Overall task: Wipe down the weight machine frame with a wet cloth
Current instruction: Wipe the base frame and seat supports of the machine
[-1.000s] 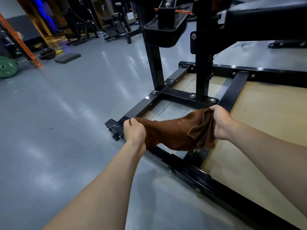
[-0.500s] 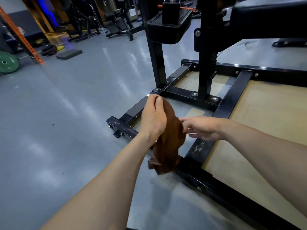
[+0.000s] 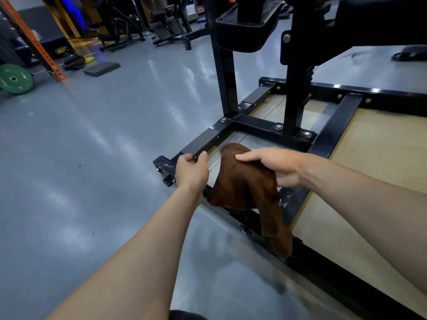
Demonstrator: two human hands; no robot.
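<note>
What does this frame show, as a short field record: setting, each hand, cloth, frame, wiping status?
setting: gym floor, black weight machine frame low in front of the person
left hand: fingers curled at the end of a base bar, no cloth in it
right hand: holds the brown cloth from above
cloth: draped, hanging down in front of the near base bar
wiping status: cloth not visibly pressed on the frame
background: green weight plate on the floor

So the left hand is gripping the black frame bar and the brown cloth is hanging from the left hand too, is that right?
Not quite. The left hand does grip the black frame bar, but the brown cloth hangs from the right hand, draped over its fingers, not from the left. The head view shows it.
</note>
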